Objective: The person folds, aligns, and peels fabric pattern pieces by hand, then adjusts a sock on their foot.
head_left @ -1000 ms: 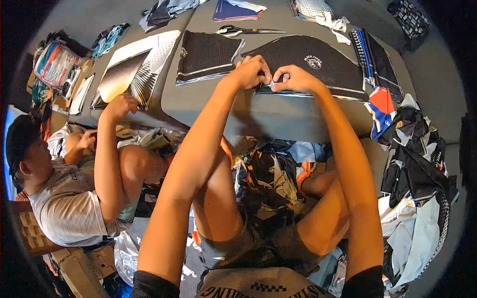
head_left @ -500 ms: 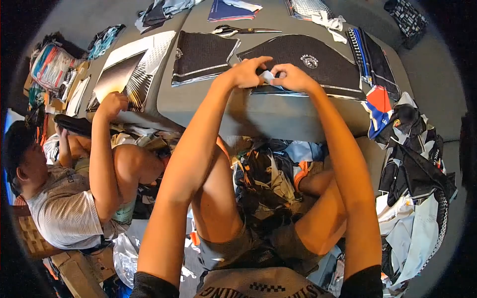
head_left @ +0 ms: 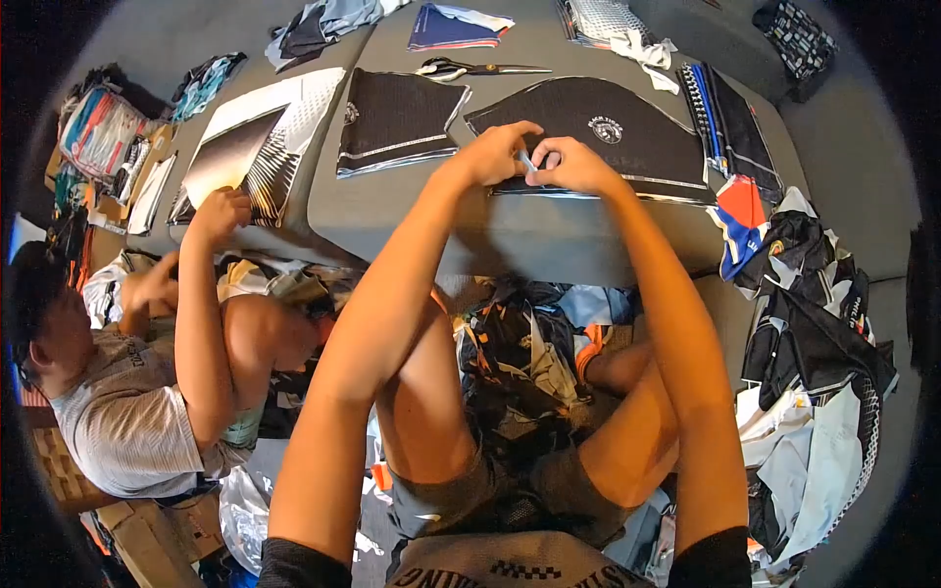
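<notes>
Close together at the near edge of the grey padded surface point(head_left: 392, 206), my left hand point(head_left: 493, 157) and my right hand point(head_left: 573, 165) pinch a small pale piece of fabric point(head_left: 530, 167) between them. Fingers hide most of it. Just beyond lies a large black fabric panel point(head_left: 627, 103) with a curved top and a round white emblem, its lower edge passing under my right hand. Left of my hands rests a smaller stack of black panels point(head_left: 404, 113) with a white stripe.
Black-handled scissors point(head_left: 480, 70) lie behind the panels. Folded dark and blue pieces point(head_left: 730, 127) sit at right, above a heap of scraps point(head_left: 814, 333). A co-worker point(head_left: 137, 392) sits at left, one hand on printed sheets point(head_left: 240, 162). More scraps point(head_left: 529, 353) cover the floor.
My hands stay together, and the pale piece between them now shows as a narrower strip. At left, the co-worker's far hand has moved and the dark item near it is no longer visible.
</notes>
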Motion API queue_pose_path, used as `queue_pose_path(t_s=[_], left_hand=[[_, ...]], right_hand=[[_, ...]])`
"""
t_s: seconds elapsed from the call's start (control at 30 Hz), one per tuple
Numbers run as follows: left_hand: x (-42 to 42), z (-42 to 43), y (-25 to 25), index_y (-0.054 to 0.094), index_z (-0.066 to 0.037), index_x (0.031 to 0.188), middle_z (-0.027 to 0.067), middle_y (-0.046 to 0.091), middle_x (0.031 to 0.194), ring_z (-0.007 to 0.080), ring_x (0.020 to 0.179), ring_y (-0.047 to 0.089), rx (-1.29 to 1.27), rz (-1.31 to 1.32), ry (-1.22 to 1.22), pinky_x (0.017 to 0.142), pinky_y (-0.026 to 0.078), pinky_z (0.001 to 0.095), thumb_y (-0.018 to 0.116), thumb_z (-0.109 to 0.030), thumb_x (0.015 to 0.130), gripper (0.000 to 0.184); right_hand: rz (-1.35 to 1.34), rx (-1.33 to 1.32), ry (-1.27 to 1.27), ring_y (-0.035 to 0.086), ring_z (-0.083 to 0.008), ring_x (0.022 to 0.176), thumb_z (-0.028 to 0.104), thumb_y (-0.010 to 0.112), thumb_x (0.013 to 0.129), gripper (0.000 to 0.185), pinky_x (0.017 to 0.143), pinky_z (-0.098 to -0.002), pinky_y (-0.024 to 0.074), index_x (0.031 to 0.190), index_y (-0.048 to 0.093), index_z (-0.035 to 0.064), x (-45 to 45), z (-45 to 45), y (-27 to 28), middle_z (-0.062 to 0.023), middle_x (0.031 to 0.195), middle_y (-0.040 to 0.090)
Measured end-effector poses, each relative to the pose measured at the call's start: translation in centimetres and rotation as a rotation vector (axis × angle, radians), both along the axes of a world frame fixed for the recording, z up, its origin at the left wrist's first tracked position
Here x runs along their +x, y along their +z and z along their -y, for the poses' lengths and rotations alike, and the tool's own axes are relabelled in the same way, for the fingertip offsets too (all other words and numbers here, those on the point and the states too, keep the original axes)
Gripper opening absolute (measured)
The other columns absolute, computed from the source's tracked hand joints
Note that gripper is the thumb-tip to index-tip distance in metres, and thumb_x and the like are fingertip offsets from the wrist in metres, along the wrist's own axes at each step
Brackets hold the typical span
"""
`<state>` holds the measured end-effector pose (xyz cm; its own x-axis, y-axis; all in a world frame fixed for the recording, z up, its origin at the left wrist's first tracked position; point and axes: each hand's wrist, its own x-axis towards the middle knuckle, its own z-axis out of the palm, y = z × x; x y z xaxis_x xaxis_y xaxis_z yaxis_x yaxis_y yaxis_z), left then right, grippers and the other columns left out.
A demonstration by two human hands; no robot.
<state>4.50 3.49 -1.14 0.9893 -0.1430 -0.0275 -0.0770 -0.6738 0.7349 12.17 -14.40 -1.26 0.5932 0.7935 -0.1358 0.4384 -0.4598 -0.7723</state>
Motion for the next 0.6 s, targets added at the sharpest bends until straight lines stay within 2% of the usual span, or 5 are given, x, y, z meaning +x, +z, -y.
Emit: queue_pose_path(t_s=[0.17,0.3,0.5,0.6], left_hand=[[0.3,0.2,-0.8,0.051,-0.017,0.126,0.0040,0.058,0.100,0.0208,0.086,0.053,0.112,0.122,-0.004,0.077,0.041,0.0425,0.068,-0.016,0.070,0.058],[-0.5,1.6,0.7,0.058,-0.017,0.116,0.0044,0.057,0.101,0.0244,0.091,0.051,0.391,0.160,0.035,0.081,0.039,0.0436,0.069,-0.017,0.070,0.047],[-0.5,2.2,1.3,0.064,-0.015,0.099,0.0043,0.056,0.102,0.0272,0.097,0.048,0.490,0.046,0.042,0.084,0.036,0.0459,0.071,-0.019,0.069,0.031],[-0.8,2.0,0.8,0.065,-0.014,0.091,0.0043,0.058,0.099,0.0268,0.094,0.050,0.515,0.207,0.066,0.082,0.038,0.0425,0.070,-0.018,0.068,0.024]], right_hand=[[0.016,0.020,0.012,0.046,-0.0091,0.056,0.009,0.072,0.071,0.014,0.054,-0.0221,0.0369,0.079,0.061,0.0091,0.1,-0.1,-0.5,0.0000,0.064,0.055],[-0.232,0.326,0.100,0.047,-0.0096,0.058,0.008,0.073,0.069,0.015,0.057,-0.0222,0.0385,0.077,0.060,0.0087,0.6,0.1,-1.2,-0.0008,0.068,0.057],[-0.239,0.245,0.086,0.048,-0.0098,0.059,0.007,0.074,0.068,0.017,0.059,-0.0219,0.0394,0.077,0.060,0.0082,0.3,0.3,-0.9,-0.0008,0.069,0.058],[-0.173,0.171,0.038,0.049,-0.0101,0.060,0.009,0.076,0.067,0.018,0.058,-0.0225,0.0397,0.077,0.060,0.0080,0.0,0.5,-0.4,-0.0008,0.069,0.058]])
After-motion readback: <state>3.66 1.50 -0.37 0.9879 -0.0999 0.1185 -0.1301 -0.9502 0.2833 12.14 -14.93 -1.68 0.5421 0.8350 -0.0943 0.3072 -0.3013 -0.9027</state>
